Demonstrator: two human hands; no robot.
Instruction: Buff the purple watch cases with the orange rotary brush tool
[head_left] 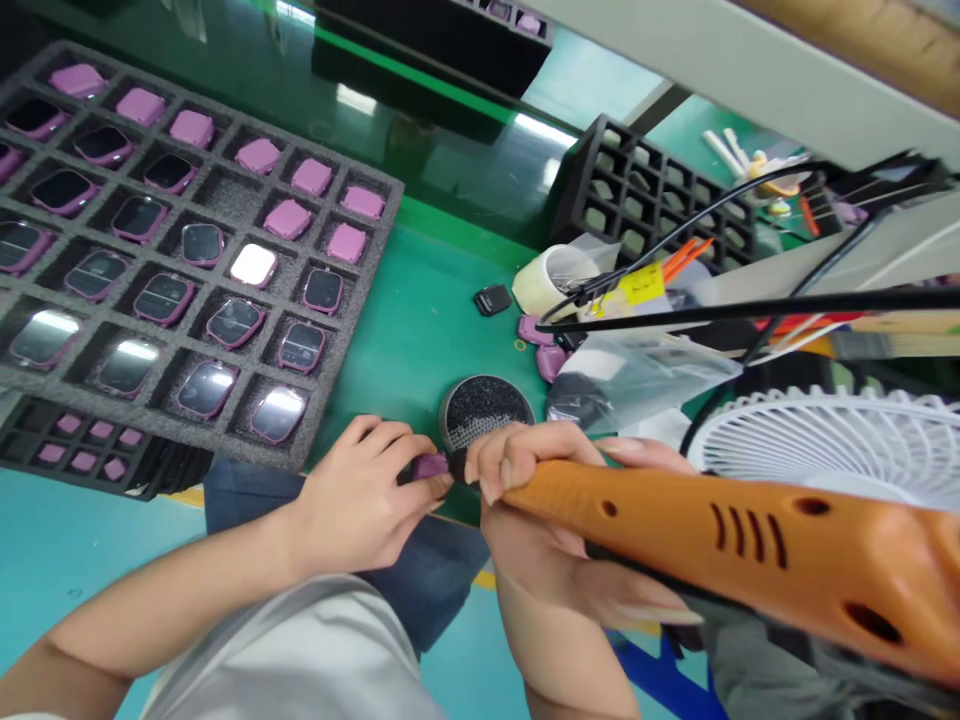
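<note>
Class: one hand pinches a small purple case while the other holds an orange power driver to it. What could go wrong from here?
1. The purple case is pinched in the left hand right at the tip of the orange driver in the right hand; a slip could mark the case or jab a finger.
2. The round dish of small dark bits sits close behind both hands; a nudge might spill it.

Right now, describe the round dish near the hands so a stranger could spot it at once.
Find the grey foam tray of purple watches on the green mat. Off its near right corner, just beyond the orange screwdriver, sits the round black dish. Unlike the white fan grille to its right, it is dark and speckled inside.
</note>
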